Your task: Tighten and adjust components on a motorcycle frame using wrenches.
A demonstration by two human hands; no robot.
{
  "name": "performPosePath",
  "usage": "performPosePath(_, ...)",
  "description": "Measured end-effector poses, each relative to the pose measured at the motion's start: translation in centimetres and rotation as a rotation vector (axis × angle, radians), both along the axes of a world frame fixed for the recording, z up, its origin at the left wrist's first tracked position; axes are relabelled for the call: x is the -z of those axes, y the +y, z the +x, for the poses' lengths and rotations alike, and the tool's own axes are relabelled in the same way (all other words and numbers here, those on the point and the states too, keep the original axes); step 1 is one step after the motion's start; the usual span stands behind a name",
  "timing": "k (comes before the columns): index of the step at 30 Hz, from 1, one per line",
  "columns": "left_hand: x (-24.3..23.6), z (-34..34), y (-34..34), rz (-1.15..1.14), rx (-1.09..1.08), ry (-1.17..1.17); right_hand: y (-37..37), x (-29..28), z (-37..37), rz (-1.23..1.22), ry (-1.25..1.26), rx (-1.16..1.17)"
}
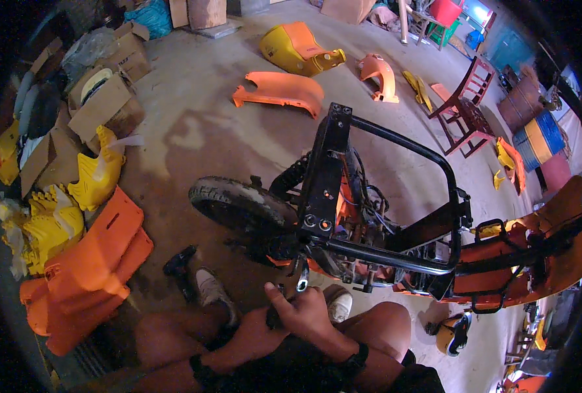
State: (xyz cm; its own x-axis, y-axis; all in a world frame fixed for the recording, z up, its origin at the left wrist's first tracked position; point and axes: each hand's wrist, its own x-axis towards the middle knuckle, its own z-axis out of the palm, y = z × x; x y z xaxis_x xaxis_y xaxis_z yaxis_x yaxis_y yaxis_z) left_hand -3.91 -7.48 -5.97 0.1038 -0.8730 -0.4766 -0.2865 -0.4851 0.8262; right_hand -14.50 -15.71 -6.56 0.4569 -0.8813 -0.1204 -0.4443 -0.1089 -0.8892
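In front of my knees, a stripped scooter stands with its black tube frame bare and its rear wheel toward the left. My right hand is closed, and the shiny metal end of a wrench sticks up from it just below the frame's near corner. Against it, lower and to the left, my left hand is closed too. Something small and dark shows between the two hands. Most of the left fingers are hidden, so I cannot make out what they hold.
Orange panels and yellow panels lie at left beside cardboard boxes. More orange and yellow bodywork lies on the floor beyond. A wooden chair and blue-yellow drum stand at right. A yellow helmet rests near my right knee.
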Motion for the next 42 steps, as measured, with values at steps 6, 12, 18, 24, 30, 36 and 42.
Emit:
performPosePath(6,0.9,0.1,0.3,0.027,-0.004,0.037,0.0,-0.4,0.1,0.011,0.013,-0.009)
performPosePath(12,1.0,0.1,0.3,0.010,0.009,0.024,0.0,0.0,0.0,0.003,0.006,-0.011)
performPosePath(18,1.6,0.2,0.6,0.000,0.019,0.007,0.0,-0.2,0.1,0.023,0.020,-0.013)
performPosePath(24,1.2,0.1,0.4,-0.019,0.044,-0.029,0.0,-0.1,0.0,0.016,0.045,-0.013)
performPosePath(30,1.7,0.2,0.5,0.009,0.029,-0.005,0.1,-0.3,0.1,0.028,0.004,-0.011)
performPosePath(36,2.0,0.1,0.5,0.006,0.027,-0.016,0.1,0.2,0.1,0.021,0.006,-0.001)
performPosePath(42,2.2,0.1,0.7,-0.009,0.017,-0.012,0.0,0.0,0.1,0.003,0.042,-0.023)
